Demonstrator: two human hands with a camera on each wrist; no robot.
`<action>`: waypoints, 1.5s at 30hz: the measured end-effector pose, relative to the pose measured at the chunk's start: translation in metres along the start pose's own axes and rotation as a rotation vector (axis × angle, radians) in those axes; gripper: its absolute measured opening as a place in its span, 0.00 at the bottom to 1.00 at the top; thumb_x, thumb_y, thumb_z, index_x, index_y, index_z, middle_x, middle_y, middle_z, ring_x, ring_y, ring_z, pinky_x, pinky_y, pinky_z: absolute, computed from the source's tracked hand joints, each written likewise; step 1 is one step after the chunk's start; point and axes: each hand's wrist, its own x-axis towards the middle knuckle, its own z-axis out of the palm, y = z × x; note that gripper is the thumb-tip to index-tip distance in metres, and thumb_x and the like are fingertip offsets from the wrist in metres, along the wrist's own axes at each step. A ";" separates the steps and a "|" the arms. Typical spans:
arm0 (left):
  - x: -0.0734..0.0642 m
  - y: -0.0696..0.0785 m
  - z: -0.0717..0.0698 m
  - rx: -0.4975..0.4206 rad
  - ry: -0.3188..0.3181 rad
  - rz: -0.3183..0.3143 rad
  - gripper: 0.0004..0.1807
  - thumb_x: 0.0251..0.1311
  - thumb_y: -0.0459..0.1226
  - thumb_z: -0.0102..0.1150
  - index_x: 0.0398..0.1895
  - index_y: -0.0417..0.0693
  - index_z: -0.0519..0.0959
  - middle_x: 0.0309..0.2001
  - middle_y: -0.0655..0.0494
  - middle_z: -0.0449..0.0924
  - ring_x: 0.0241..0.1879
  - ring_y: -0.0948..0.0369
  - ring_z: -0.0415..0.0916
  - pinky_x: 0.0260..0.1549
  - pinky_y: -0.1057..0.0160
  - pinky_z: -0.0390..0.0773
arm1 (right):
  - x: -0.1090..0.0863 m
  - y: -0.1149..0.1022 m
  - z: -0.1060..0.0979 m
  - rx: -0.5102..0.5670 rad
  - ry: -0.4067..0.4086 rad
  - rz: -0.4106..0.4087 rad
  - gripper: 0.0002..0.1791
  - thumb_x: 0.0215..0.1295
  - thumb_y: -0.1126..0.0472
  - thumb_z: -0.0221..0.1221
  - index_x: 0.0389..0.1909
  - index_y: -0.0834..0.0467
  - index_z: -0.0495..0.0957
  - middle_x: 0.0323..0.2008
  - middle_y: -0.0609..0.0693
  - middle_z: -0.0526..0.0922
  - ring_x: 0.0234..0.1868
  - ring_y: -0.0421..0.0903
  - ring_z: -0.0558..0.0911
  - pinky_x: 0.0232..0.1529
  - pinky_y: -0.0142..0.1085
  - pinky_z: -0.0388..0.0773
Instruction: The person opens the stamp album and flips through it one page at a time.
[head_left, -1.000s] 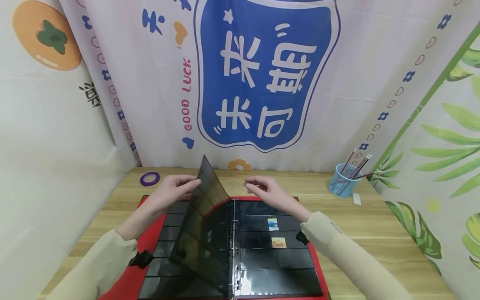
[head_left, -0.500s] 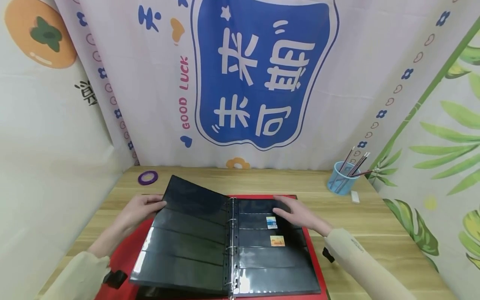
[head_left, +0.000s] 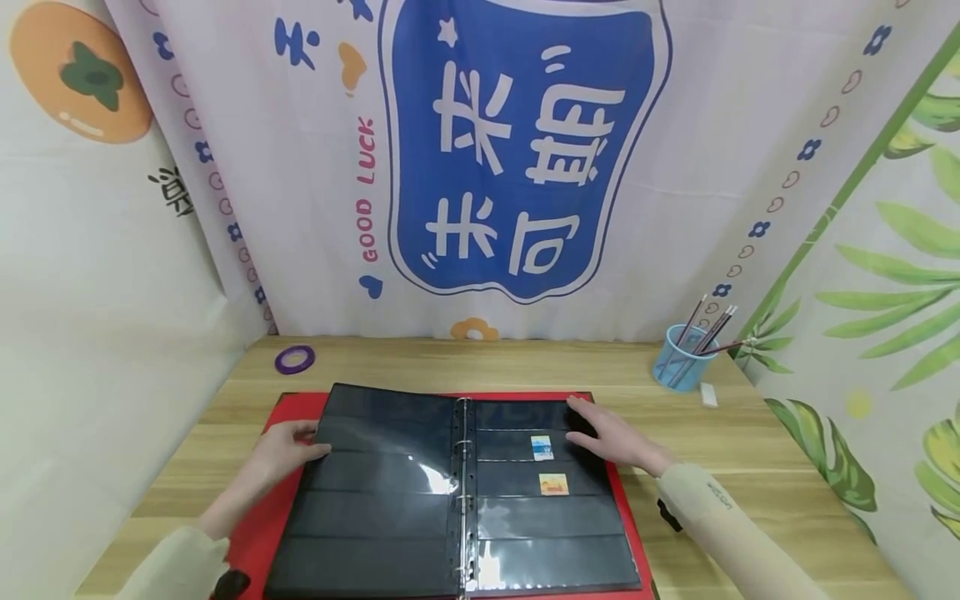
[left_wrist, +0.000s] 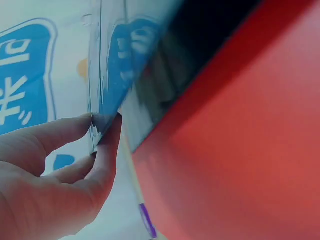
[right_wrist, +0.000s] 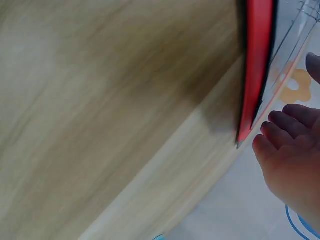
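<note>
A stamp album with a red cover [head_left: 251,533] lies spread on the table, its black pocket pages held by metal rings [head_left: 462,502]. My left hand [head_left: 281,454] pinches the outer edge of the left page [head_left: 367,521] between thumb and fingers; in the left wrist view that page [left_wrist: 172,75] stands apart from the red cover beneath. Over the outer upper part of the right page [head_left: 555,521] my right hand [head_left: 618,437] is spread with relaxed fingers, holding nothing. Two small stamps sit in this page's pockets, a blue one [head_left: 542,447] above an orange one [head_left: 553,484].
At the back left of the wooden table [head_left: 405,358] lies a purple tape roll [head_left: 294,359]. A blue cup [head_left: 681,362] with several pencils stands at the back right, a white eraser [head_left: 708,395] beside it. Printed curtains [head_left: 322,208] hang behind.
The page in my left hand has swung over leftward and down, from nearly upright to almost flat on the left side. My right hand has moved right and down to the right page's outer edge.
</note>
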 end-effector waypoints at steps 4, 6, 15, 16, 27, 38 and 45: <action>0.000 -0.004 0.010 0.060 0.053 0.002 0.33 0.57 0.35 0.67 0.61 0.21 0.70 0.54 0.26 0.77 0.45 0.42 0.81 0.40 0.52 0.84 | 0.000 0.003 0.000 -0.042 -0.009 -0.018 0.38 0.70 0.52 0.60 0.73 0.67 0.60 0.73 0.66 0.63 0.73 0.64 0.66 0.71 0.58 0.65; 0.001 -0.005 0.015 0.084 0.075 0.011 0.32 0.55 0.33 0.68 0.59 0.21 0.71 0.49 0.28 0.80 0.39 0.49 0.81 0.35 0.55 0.83 | -0.001 0.004 0.000 -0.059 -0.021 -0.010 0.39 0.69 0.49 0.60 0.73 0.66 0.60 0.73 0.65 0.63 0.73 0.64 0.65 0.71 0.58 0.64; -0.002 -0.005 0.030 0.225 0.155 0.127 0.27 0.47 0.29 0.72 0.51 0.23 0.76 0.33 0.42 0.79 0.30 0.57 0.71 0.28 0.57 0.78 | -0.004 0.009 0.002 -0.105 -0.075 0.018 0.49 0.63 0.37 0.62 0.76 0.61 0.57 0.76 0.61 0.59 0.76 0.61 0.62 0.72 0.57 0.63; -0.003 -0.005 0.031 0.238 0.159 0.138 0.28 0.47 0.29 0.72 0.51 0.23 0.76 0.33 0.42 0.78 0.30 0.57 0.71 0.28 0.57 0.78 | -0.004 0.009 0.002 -0.103 -0.076 0.019 0.49 0.63 0.37 0.62 0.76 0.60 0.57 0.76 0.61 0.58 0.76 0.61 0.62 0.73 0.57 0.63; -0.013 -0.004 0.046 0.388 0.244 0.239 0.32 0.50 0.30 0.71 0.56 0.19 0.72 0.50 0.25 0.75 0.48 0.35 0.76 0.46 0.40 0.81 | -0.004 0.014 0.004 -0.090 -0.070 0.019 0.54 0.61 0.35 0.62 0.77 0.63 0.53 0.78 0.62 0.52 0.78 0.63 0.56 0.74 0.58 0.60; -0.016 -0.008 0.056 0.424 -0.028 0.293 0.43 0.65 0.51 0.59 0.70 0.24 0.61 0.72 0.24 0.56 0.72 0.29 0.51 0.66 0.35 0.65 | -0.004 0.015 0.004 -0.107 -0.073 -0.002 0.53 0.62 0.35 0.61 0.76 0.64 0.54 0.78 0.64 0.52 0.78 0.65 0.55 0.74 0.59 0.58; -0.017 -0.007 0.056 0.456 -0.062 0.321 0.44 0.63 0.53 0.60 0.70 0.27 0.62 0.73 0.27 0.57 0.72 0.31 0.55 0.66 0.35 0.66 | -0.004 0.014 0.005 -0.128 -0.037 -0.046 0.51 0.63 0.39 0.62 0.74 0.68 0.56 0.76 0.68 0.54 0.76 0.67 0.57 0.72 0.61 0.60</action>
